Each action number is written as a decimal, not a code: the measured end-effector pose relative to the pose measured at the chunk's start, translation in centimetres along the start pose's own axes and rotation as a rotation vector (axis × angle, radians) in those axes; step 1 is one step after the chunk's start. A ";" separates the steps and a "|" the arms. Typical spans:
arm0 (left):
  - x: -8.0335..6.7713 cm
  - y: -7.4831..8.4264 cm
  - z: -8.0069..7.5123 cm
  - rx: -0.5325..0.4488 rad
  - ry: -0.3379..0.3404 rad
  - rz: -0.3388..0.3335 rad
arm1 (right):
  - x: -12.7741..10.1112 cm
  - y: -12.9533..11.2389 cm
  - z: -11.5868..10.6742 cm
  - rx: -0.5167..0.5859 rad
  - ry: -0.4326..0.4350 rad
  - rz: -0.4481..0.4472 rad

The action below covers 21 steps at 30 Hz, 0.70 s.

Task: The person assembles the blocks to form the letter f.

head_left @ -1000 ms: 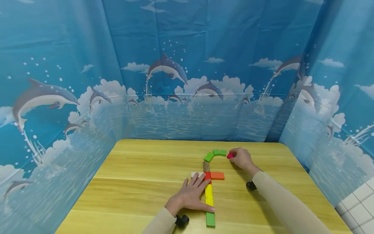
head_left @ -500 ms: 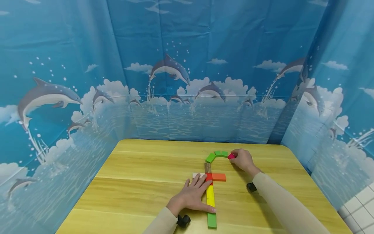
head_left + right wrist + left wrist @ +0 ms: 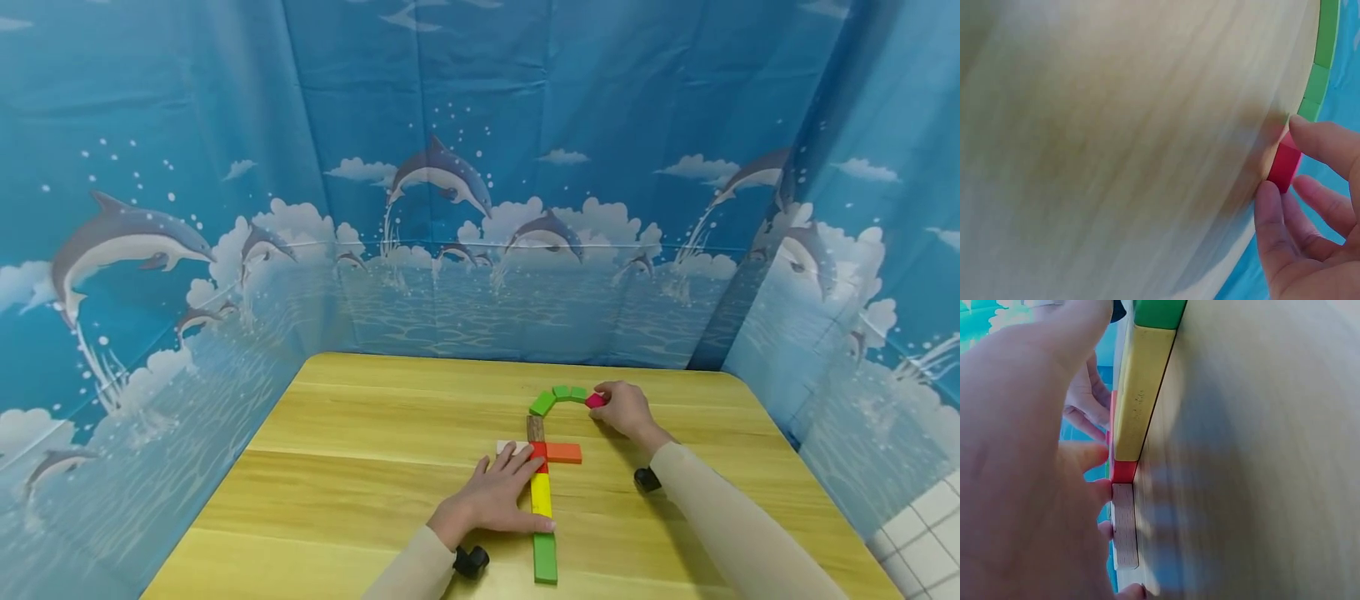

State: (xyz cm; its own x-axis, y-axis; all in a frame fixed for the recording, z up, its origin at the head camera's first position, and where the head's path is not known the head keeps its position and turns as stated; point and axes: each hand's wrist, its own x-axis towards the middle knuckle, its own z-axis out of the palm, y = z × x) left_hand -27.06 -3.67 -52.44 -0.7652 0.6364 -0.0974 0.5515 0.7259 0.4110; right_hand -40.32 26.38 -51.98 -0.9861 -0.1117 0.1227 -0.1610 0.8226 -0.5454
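Observation:
My right hand (image 3: 626,410) pinches a small crimson block (image 3: 1284,165) between thumb and fingertips, at the end of a curve of green blocks. That curve has one longer green block (image 3: 542,404) and two small green blocks (image 3: 570,393). Below it stands a brown wood-grain block (image 3: 535,428), above a red block (image 3: 538,451) with an orange block (image 3: 564,453) on its right and a pale block (image 3: 1125,528) on its left. My left hand (image 3: 491,500) rests with fingers spread across the pale and red blocks. Its thumb lies where the yellow block (image 3: 541,493) meets a green block (image 3: 545,558).
The wooden table (image 3: 360,467) stretches around the blocks, its far edge just behind the green curve. A blue dolphin-print curtain (image 3: 480,308) hangs behind and at both sides. White tiles (image 3: 930,533) show at the lower right. A black wrist camera (image 3: 471,562) sits on my left wrist.
The crimson block in my right hand has closed the small gap to the last green block. My left thumb has slid slightly up the column. The head view has shifted a little.

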 end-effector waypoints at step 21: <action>-1.3 -1.4 -3.1 -0.046 0.268 -0.056 | -2.9 -2.6 -2.3 -0.004 0.016 -0.130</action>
State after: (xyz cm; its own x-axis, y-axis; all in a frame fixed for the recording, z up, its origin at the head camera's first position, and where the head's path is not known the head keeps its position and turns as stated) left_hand -27.89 -6.31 -50.08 -0.8580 0.4996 0.1194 0.4948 0.7415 0.4532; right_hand -36.96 25.89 -48.99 -0.9562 -0.2084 0.2057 -0.2873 0.8041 -0.5206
